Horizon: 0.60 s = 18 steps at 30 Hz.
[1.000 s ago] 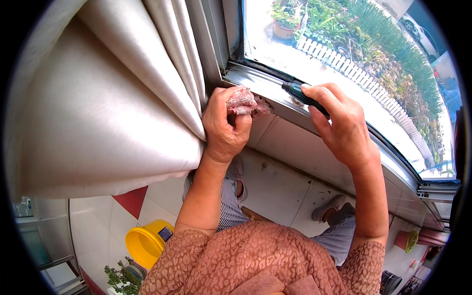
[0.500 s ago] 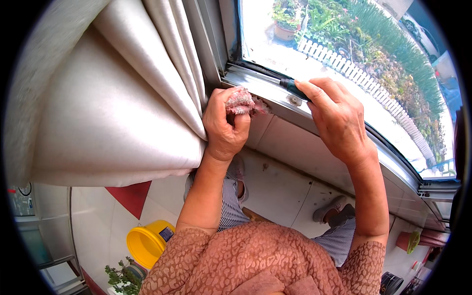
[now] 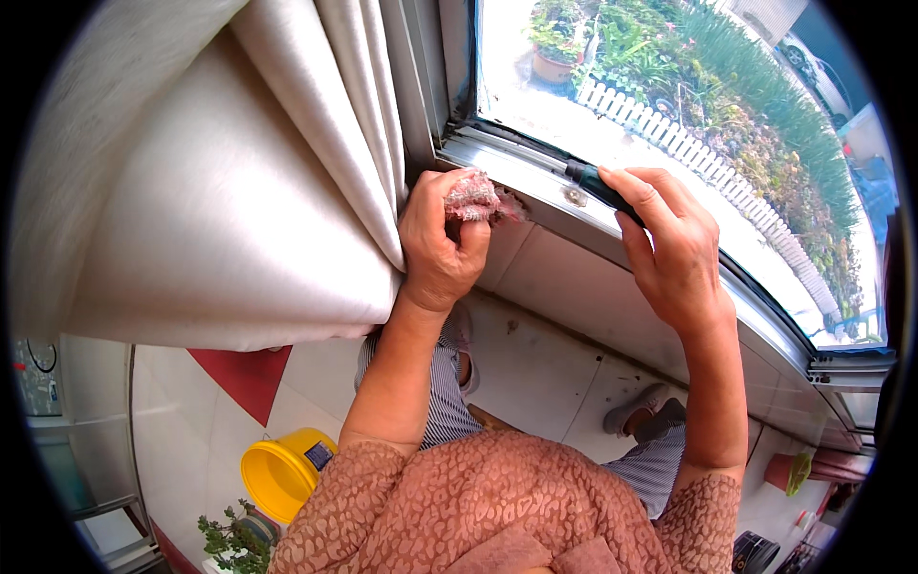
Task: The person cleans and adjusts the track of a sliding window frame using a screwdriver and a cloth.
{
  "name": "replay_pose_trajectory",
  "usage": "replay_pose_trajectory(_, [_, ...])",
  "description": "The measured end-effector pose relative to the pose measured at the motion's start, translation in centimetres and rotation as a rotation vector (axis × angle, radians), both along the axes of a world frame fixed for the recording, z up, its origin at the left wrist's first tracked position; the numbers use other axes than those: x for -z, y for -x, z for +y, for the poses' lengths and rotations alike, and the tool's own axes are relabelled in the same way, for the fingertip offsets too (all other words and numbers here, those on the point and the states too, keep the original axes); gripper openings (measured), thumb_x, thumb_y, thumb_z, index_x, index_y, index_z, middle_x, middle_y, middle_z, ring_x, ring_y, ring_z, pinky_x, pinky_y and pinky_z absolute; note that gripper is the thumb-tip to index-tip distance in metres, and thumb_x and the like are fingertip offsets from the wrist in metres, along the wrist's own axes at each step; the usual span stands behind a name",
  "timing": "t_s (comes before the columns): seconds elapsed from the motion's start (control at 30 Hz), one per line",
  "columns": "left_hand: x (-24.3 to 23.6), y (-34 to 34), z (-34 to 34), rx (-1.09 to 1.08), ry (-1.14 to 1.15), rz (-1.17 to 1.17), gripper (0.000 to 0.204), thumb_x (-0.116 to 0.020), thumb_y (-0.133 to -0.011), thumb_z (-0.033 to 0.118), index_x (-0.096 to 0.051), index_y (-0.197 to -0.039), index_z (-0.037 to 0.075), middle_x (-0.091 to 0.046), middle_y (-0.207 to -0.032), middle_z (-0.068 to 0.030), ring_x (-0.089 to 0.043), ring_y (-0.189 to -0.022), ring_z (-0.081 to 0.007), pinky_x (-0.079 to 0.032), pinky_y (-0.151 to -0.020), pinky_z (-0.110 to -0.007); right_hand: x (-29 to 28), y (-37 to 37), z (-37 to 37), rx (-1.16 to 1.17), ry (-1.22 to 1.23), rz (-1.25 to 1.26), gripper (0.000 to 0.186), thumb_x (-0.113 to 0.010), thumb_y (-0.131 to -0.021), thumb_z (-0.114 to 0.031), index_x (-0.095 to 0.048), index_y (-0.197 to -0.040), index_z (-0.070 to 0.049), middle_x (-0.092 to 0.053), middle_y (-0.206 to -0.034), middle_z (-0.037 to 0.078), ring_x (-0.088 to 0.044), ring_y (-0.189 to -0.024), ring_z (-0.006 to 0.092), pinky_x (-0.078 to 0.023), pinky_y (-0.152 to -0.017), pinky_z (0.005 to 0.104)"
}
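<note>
My left hand (image 3: 437,244) is closed round a crumpled, fuzzy pink-and-white cloth (image 3: 470,196) beside the window's left jamb, next to the curtain. In my right hand (image 3: 674,253) is a tool with a dark teal-and-black handle (image 3: 585,177), pointing left. Its thin metal shaft lies along the aluminium sliding track (image 3: 507,187) at the foot of the window. A small pale fitting or patch (image 3: 574,196) sits on the sill just below the handle. My fingertips partly hide the handle.
A white curtain (image 3: 182,220) hangs at left. On the tiled floor are a yellow bucket (image 3: 279,475), a potted plant (image 3: 234,543) and, at right, a pink pot (image 3: 779,471). My feet stand below the sill. Outside the glass are plants and a white picket fence (image 3: 650,120).
My right hand and the tool slid a little left, then back rightward along the track. My left hand stays on the cloth in much the same place.
</note>
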<state>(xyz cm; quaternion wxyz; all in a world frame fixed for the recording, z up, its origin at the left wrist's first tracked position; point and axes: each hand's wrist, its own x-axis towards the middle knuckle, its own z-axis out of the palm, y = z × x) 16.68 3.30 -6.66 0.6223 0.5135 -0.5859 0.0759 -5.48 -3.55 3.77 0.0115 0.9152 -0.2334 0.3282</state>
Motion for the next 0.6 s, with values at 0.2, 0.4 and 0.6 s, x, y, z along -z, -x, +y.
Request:
replay_pose_trajectory(0.2, [0.1, 0.3, -0.1, -0.002, 0.015, 0.007, 0.033, -0.057, -0.078, 0.0, -0.058, -0.11, -0.001, -0.059, -0.091, -0.0154, -0.062, -0.079, -0.0333, -0.053, -0.072, -0.038, 0.1, 1.8, 1.1, 0.027, -0.056, -0.044, 0.041, -0.068, -0.075, 0.007, -0.067, -0.114, -0.005, -0.067, -0.1, 0.012, -0.066, -0.086, 0.0296, -0.053, -0.071, 0.0378])
replay_pose_trajectory(0.4, [0.3, 0.3, -0.1, 0.014, -0.002, 0.03, 0.032, -0.056, -0.077, -0.002, -0.058, -0.11, -0.001, -0.06, -0.093, -0.0156, -0.062, -0.08, -0.033, -0.053, -0.073, -0.039, 0.1, 3.7, 2.7, 0.071, -0.092, -0.083, 0.046, -0.069, -0.074, 0.009, -0.066, -0.117, -0.006, -0.067, -0.101, 0.013, -0.066, -0.087, 0.0306, -0.054, -0.074, 0.0378])
replay_pose_trajectory(0.6, [0.5, 0.3, -0.4, 0.09, -0.032, 0.134, 0.026, -0.053, -0.078, -0.004, -0.06, -0.103, -0.001, -0.065, -0.089, -0.0136, -0.065, -0.078, -0.026, -0.054, -0.073, -0.033, 0.1, 5.9, 4.6, 0.11, -0.099, -0.076, 0.041, -0.067, -0.08, 0.007, -0.066, -0.12, -0.006, -0.067, -0.103, 0.013, -0.067, -0.088, 0.03, -0.054, -0.076, 0.0361])
